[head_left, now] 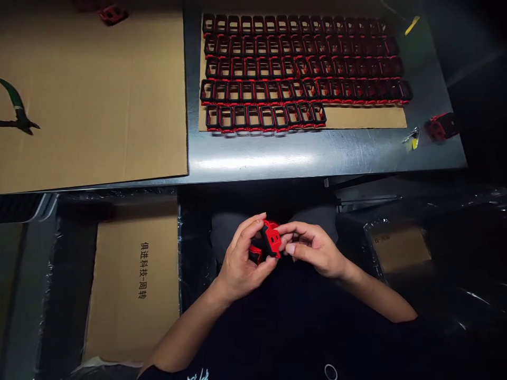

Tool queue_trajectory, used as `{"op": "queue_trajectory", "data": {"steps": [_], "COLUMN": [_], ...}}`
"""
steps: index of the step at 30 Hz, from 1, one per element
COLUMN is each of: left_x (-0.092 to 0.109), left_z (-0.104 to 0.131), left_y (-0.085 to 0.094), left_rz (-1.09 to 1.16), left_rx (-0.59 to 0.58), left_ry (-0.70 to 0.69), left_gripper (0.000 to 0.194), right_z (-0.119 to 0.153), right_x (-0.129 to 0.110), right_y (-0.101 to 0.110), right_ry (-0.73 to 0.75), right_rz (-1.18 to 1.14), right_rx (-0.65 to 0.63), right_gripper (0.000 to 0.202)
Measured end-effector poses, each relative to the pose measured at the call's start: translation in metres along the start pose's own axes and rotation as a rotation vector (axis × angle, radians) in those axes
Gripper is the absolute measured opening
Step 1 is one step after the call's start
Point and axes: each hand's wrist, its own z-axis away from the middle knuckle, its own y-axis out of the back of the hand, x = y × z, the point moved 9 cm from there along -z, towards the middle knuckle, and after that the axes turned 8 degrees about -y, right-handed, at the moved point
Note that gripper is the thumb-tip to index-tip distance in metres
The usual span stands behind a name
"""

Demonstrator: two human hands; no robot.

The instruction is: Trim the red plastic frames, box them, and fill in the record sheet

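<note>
My left hand is closed around a red-and-black plastic housing above my lap, fingers at its top and thumb at its lower edge. The red face with two small dark slots is turned toward my right hand. My right fingertips are bent in against that face, index finger touching near its upper edge and thumb drawn toward the other fingers. Whether they also pinch a smaller piece is hidden. On the metal table ahead, similar housings stand in several rows on a cardboard sheet.
Green-handled pliers lie on a large cardboard sheet at left. Another red-and-black piece sits at the table's right end beside a small yellow-and-metal item. Plastic-lined boxes flank me, with cardboard in the left one.
</note>
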Motion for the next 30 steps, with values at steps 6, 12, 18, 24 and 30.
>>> {"op": "queue_trajectory", "data": {"steps": [6, 12, 18, 24, 30], "left_x": [-0.003, -0.004, -0.001, 0.008, 0.014], "left_z": [0.001, 0.005, 0.006, 0.004, 0.006], "left_y": [-0.004, -0.007, -0.007, -0.005, -0.004], "left_rz": [-0.034, 0.007, -0.052, -0.16, -0.241], "left_rx": [-0.029, -0.043, -0.049, -0.025, 0.026], "left_ry": [0.033, 0.029, -0.053, -0.195, -0.308], "left_gripper": [0.072, 0.092, 0.097, 0.099, 0.102], "right_z": [-0.004, -0.009, -0.012, -0.013, -0.011], "right_x": [0.01, 0.016, 0.007, 0.001, -0.009], "right_y": [0.0, 0.0, -0.002, -0.003, -0.002], "right_ry": [-0.116, -0.149, -0.138, -0.111, 0.01], "right_rz": [-0.101, -0.156, 0.011, 0.142, 0.222], "right_rx": [-0.021, -0.014, 0.041, 0.095, 0.095], "right_gripper": [0.032, 0.034, 0.041, 0.038, 0.024]}}
